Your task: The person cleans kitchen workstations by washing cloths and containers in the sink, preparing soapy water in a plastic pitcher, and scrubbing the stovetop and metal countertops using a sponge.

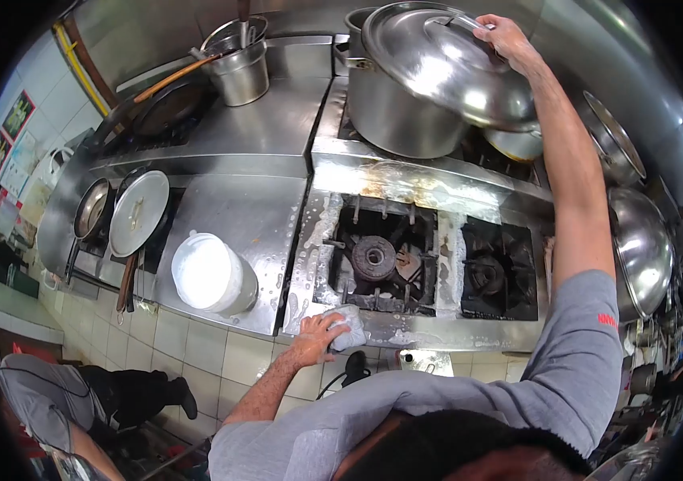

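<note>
Foam-spotted stovetop point(470, 334) is framing the burner point(374, 257); at its front left, left fingers point(324, 322) are gripping a cloth point(350, 329); behind it, right fingers point(486, 26) are clamping a lid point(426, 68), perhaps risking a slip if wet.

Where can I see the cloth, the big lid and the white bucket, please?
Cloth point(350, 329): head view, on its uncovered part beside the fingers point(330, 321).
Big lid point(430, 68): head view, on its domed top.
White bucket point(243, 290): head view, on its side wall.

Tiled floor point(205, 349), steel wall point(301, 18)
</note>
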`<state>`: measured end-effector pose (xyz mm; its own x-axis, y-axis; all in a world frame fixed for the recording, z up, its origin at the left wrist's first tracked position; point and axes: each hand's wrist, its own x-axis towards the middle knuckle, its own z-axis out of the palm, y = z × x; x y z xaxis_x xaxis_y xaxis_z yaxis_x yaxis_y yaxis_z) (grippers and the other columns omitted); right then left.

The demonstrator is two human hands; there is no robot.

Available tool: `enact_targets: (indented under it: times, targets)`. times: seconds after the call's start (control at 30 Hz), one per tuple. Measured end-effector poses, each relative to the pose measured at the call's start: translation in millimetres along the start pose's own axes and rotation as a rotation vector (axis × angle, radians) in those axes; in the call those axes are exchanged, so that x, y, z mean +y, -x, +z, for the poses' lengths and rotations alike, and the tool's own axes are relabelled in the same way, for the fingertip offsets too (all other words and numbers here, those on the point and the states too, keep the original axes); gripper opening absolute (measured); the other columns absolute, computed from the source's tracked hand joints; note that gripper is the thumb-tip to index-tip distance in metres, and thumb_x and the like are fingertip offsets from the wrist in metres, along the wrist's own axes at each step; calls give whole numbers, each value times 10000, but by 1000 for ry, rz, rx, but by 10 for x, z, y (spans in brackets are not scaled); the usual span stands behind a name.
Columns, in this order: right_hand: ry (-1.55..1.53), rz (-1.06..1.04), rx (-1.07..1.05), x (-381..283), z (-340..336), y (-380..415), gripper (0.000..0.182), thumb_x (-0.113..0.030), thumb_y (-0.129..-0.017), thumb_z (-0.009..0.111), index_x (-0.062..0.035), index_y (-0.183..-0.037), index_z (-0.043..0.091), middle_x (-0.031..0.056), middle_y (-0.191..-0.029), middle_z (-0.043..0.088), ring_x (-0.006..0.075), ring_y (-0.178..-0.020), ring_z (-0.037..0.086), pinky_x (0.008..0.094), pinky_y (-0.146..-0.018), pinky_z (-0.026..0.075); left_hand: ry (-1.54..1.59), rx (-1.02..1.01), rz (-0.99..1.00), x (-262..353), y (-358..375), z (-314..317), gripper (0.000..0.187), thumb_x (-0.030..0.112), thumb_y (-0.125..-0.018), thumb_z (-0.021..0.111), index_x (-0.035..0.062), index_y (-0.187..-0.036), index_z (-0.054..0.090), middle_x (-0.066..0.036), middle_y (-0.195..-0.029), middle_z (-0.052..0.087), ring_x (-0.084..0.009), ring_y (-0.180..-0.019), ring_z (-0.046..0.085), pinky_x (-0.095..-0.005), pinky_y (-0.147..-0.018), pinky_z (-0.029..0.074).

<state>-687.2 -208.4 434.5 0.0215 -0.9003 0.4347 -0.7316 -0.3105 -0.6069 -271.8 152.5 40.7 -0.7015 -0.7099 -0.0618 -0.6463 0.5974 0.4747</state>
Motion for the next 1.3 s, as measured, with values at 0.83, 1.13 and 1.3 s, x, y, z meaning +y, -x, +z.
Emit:
enact_targets:
  times: [0.83,1.13,1.3]
  targets:
    - [-736,462,-458,19,1538,3347,637,-454,-794,633,-87,-1281,448,76,-1183,529,188,-1079,486,340,-868,431,618,630,-129,332,-721,6,662,81,-580,738,34,-1192,489,-157,-1193,501,-331,-1097,461,-406,-968,344]
    - [-1045,852,284,617,1320,5002,426,-71,-752,664,14,-1144,521,85,-1055,601,174,-963,571,314,-850,447,223,129,480,1389,-1634,-30,585,210,-731,705,44,-1242,475,-173,-1328,396,-350,-1162,414,-420,-970,328]
    - [160,298,127,1207,667,5706,543,-96,-693,645,-169,-1214,510,65,-1120,555,259,-1038,523,401,-850,435,392,241,262,1563,-1787,111,421,188,-763,680,-8,-1117,562,-185,-1197,511,-318,-1096,505,-372,-939,391]
